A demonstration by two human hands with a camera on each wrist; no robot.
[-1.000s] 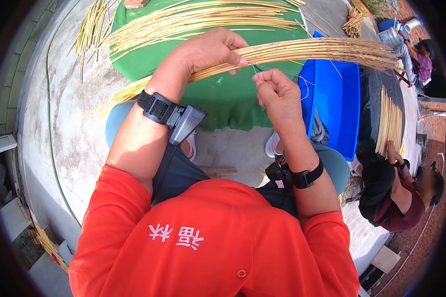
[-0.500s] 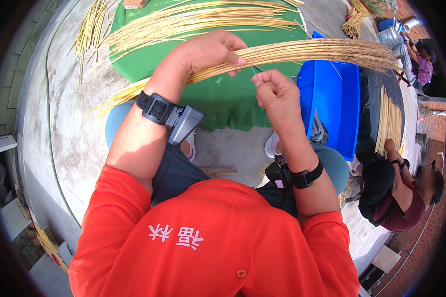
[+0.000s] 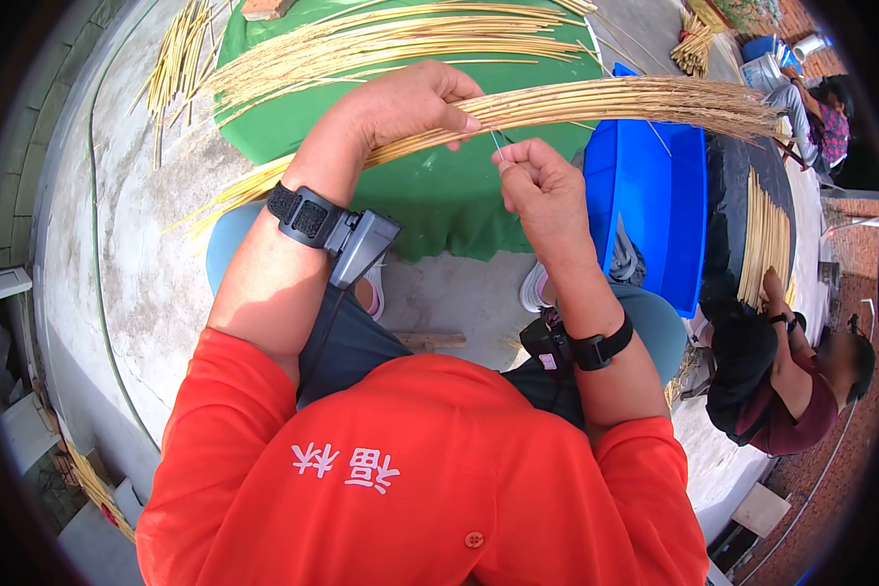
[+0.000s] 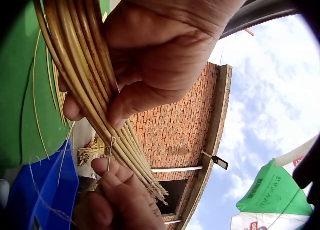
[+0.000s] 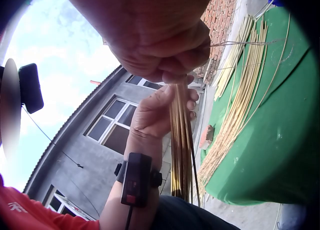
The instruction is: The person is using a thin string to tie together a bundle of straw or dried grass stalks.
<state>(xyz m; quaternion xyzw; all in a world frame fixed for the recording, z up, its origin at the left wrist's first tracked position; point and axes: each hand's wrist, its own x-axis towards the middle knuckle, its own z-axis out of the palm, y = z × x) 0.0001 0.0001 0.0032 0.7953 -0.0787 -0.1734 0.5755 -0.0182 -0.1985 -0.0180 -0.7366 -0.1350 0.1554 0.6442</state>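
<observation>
1. The left hand point(image 3: 412, 105) grips a bundle of stalks point(image 3: 606, 101), its thumb along the near side and fingers curled round the far side.
2. The bundle runs through that grip from near left to far right; its brushy ends spread well to the right, while the thinner ends pass beneath the wrist to the left.
3. The right hand point(image 3: 549, 195) pinches a thin wire point(image 4: 110, 154) between thumb and forefinger, just right of the left thumb and on the bundle's near side.
4. The wire's tip meets the stalks; whether it goes between them, I cannot tell.
5. Beneath the bundle is a green cloth point(image 3: 449, 205), with loose stalks point(image 3: 410, 41) at its far side; a blue tub point(image 3: 666, 225) stands to the right.
</observation>
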